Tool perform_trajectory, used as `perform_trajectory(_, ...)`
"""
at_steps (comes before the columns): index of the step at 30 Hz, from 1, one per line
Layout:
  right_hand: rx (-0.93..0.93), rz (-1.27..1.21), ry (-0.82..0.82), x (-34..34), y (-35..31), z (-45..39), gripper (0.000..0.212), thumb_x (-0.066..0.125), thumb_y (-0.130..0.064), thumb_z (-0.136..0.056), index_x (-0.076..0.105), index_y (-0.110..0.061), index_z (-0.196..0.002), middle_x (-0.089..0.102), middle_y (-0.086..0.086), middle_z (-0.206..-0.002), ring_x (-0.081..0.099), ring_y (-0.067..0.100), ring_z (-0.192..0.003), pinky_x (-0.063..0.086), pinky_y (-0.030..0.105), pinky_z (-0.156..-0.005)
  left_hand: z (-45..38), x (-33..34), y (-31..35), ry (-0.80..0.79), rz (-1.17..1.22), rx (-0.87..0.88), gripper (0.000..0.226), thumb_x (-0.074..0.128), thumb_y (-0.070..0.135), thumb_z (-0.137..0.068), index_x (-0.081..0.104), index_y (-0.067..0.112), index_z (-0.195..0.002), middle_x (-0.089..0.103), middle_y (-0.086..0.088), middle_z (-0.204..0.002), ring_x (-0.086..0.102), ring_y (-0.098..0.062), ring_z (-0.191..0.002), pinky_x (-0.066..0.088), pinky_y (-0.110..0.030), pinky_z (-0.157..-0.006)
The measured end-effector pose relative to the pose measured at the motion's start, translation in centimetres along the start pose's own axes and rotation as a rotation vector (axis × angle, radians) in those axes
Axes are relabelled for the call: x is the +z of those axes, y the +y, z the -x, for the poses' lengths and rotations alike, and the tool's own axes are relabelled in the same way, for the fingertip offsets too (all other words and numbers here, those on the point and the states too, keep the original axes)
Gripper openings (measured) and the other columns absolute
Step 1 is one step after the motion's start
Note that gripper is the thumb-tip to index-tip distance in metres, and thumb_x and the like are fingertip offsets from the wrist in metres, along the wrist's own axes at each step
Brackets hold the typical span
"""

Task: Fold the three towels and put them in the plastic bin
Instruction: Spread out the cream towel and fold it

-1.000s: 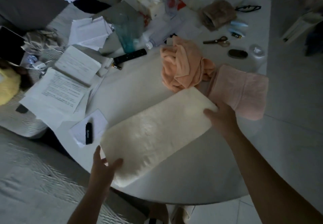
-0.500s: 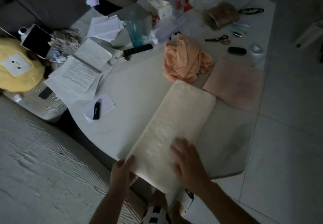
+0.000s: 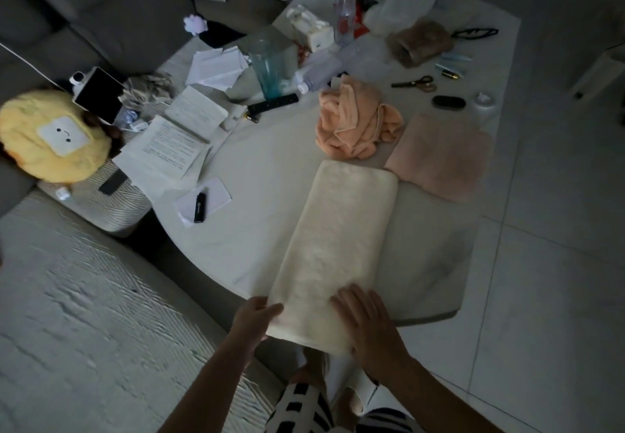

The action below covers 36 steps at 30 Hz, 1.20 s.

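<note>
Cream towel (image 3: 338, 246) is lying folded lengthwise at the counter's (image 3: 243, 229) 6 o'clock edge; left hand (image 3: 257, 319) is pinching its near corner, right hand (image 3: 367, 322) pressing with fingers spread.

Cream towel (image 3: 338, 243) of nubbly matt cloth (terry-like), smooth matt table (image 3: 257, 229), ribbed rug (image 3: 84, 314)

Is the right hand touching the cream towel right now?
Touching. The head view shows the right hand lying flat, fingers spread, on the near end of the cream towel.
</note>
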State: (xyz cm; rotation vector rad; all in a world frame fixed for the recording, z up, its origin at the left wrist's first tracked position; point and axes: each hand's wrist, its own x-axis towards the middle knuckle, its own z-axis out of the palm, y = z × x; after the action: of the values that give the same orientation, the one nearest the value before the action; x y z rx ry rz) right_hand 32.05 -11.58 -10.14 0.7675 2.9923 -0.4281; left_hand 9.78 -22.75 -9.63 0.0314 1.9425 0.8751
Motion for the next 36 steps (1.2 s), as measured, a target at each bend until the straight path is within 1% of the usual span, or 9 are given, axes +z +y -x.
perform_trajectory(5, -0.032, 0.001, -0.040, 0.0, 0.1, 0.5, 0.081, 0.078, -0.044, -0.062, 0.058, -0.016, -0.136, 0.058, 0.006, -0.139, 0.054, 0.029, -0.130, 0.048, 0.049, -0.102, 0.3, 0.8, -0.9, -0.024, 0.200, -0.046, 0.033, 0.070, 0.014, -0.088, 0.062, 0.000, -0.117, 0.065, -0.023, -0.113, 0.065, -0.039, -0.102, 0.059, -0.045, -0.077)
perform_trajectory(11, -0.143, -0.063, 0.015, -1.6, 2.4, 1.5, 0.044, 0.059, -0.038, -0.083, 0.066, -0.022, -0.123, 0.065, -0.002, -0.128, 0.059, 0.020, -0.123, 0.046, 0.042, -0.106, 4.1, 1.2, -0.4, -0.015, 0.318, 0.091, 0.058, 0.073, 0.006, -0.082, 0.047, 0.008, -0.134, 0.058, -0.023, -0.121, 0.059, -0.046, -0.109, 0.054, -0.049, -0.080)
perform_trajectory(14, 0.054, -0.462, 0.033, -3.1, 2.8, 2.4, 0.036, 0.053, -0.038, -0.091, 0.062, -0.024, -0.123, 0.065, -0.003, -0.121, 0.059, 0.019, -0.117, 0.042, 0.030, -0.104, 6.5, 0.6, 0.5, -0.185, 0.428, 0.146, 0.058, 0.066, 0.006, -0.087, 0.053, 0.036, -0.135, 0.068, -0.007, -0.121, 0.066, -0.038, -0.107, 0.055, -0.055, -0.089)
perform_trajectory(20, 0.387, -1.110, 0.228, -8.0, 4.6, 1.2, 0.023, 0.053, -0.056, -0.086, 0.063, -0.042, -0.102, 0.071, -0.015, -0.094, 0.066, 0.001, -0.086, 0.051, 0.016, -0.069, 7.1, -0.7, 4.5, -0.519, 0.120, 0.375, 0.055, 0.069, 0.004, -0.073, 0.065, 0.018, -0.126, 0.068, -0.015, -0.118, 0.068, -0.031, -0.096, 0.057, -0.037, -0.074)
perform_trajectory(24, 0.529, -1.198, 0.217, -8.7, 5.3, -0.6, 0.018, 0.055, -0.047, -0.087, 0.065, -0.039, -0.100, 0.071, -0.016, -0.099, 0.064, 0.002, -0.095, 0.051, 0.020, -0.075, 5.7, 1.4, 6.7, -0.210, -0.486, 0.685, 0.045, 0.075, 0.015, -0.080, 0.057, 0.044, -0.109, 0.061, 0.007, -0.104, 0.062, -0.011, -0.092, 0.052, -0.022, -0.077)
perform_trajectory(27, 0.567, -1.171, 0.210, -8.2, 5.3, -0.5, 0.012, 0.054, -0.039, -0.093, 0.061, -0.043, -0.103, 0.069, -0.018, -0.101, 0.064, 0.006, -0.098, 0.053, 0.023, -0.077, 4.7, 2.7, 7.1, -0.063, -0.474, 0.809, 0.034, 0.077, 0.016, -0.079, 0.062, 0.037, -0.101, 0.057, 0.012, -0.105, 0.059, -0.009, -0.094, 0.052, -0.023, -0.078)
perform_trajectory(31, 0.455, -1.159, 0.276, -8.3, 5.9, 0.7, 0.042, 0.060, -0.040, -0.090, 0.044, -0.051, -0.127, 0.058, -0.026, -0.121, 0.062, 0.001, -0.105, 0.057, 0.022, -0.079, 3.6, 3.3, 7.1, -0.105, -0.316, 0.737, 0.015, 0.071, 0.029, -0.087, 0.059, 0.037, -0.085, 0.069, 0.010, -0.079, 0.064, -0.005, -0.069, 0.049, -0.016, -0.057)
perform_trajectory(34, 0.311, -0.953, 0.194, -8.2, 6.5, 1.2, 0.057, 0.071, -0.039, -0.082, 0.040, -0.053, -0.128, 0.042, -0.023, -0.138, 0.054, 0.000, -0.116, 0.054, 0.022, -0.088, 2.9, 3.8, 7.5, -0.061, -0.258, 0.705, 0.016, 0.063, 0.046, -0.089, 0.053, 0.049, -0.101, 0.071, 0.014, -0.082, 0.068, -0.005, -0.072, 0.052, -0.018, -0.055)
perform_trajectory(36, 0.244, -0.751, 0.101, -8.6, 6.9, 0.7, 0.060, 0.069, -0.046, -0.077, 0.035, -0.064, -0.124, 0.031, -0.029, -0.140, 0.049, -0.006, -0.113, 0.051, 0.021, -0.090, 2.1, 3.8, 7.9, -0.077, -0.288, 0.718, 0.043, 0.054, 0.053, -0.090, 0.040, 0.051, -0.131, 0.071, 0.015, -0.091, 0.071, -0.009, -0.079, 0.056, -0.021, -0.060)
